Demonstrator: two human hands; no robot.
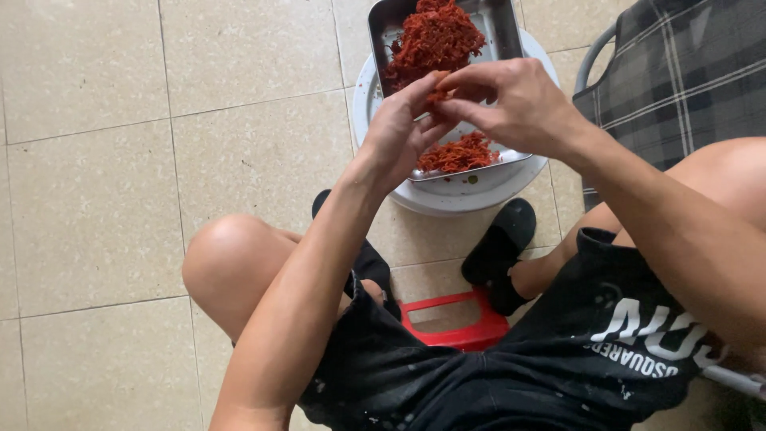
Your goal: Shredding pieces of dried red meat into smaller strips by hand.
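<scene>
My left hand (399, 132) and my right hand (511, 100) meet over a rectangular metal tray (504, 28), and together their fingertips pinch a small clump of red shredded food (436, 96). A big heap of the same red shreds (435, 36) fills the tray's far end. A smaller, more orange pile (461, 153) lies at the near end, just below my hands. The tray rests on a round white lid or stand (455, 195) on the tiled floor.
I sit low on a red stool (459, 323) with my knees apart and black slippers (499, 247) on the beige tile floor (96, 183). A chair with a grey plaid cushion (678, 72) stands at the right.
</scene>
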